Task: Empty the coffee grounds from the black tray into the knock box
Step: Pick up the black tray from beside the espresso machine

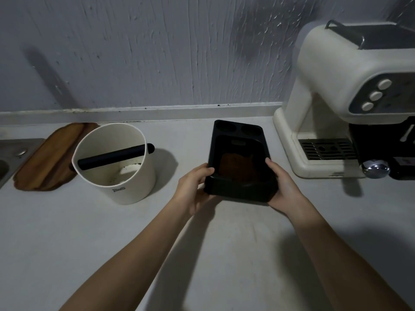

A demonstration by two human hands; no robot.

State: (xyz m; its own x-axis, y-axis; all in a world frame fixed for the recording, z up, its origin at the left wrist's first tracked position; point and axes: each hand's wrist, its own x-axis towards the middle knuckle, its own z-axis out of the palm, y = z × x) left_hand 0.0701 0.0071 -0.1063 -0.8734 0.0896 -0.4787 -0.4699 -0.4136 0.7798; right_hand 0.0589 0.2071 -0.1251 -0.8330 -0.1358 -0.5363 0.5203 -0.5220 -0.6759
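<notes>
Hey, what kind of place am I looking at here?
Most likely a home kitchen coffee corner: an espresso machine stands on a pale counter against a wall, a knock box sits to its left, and a sink edge shows at far left.

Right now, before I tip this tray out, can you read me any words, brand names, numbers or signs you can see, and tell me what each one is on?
Knock box: a small dark script logo low on its front wall, too blurred to read.
Espresso machine: three round buttons with no markings I can make out.
Black tray: no text visible.
Nothing else in view carries legible writing.
</notes>
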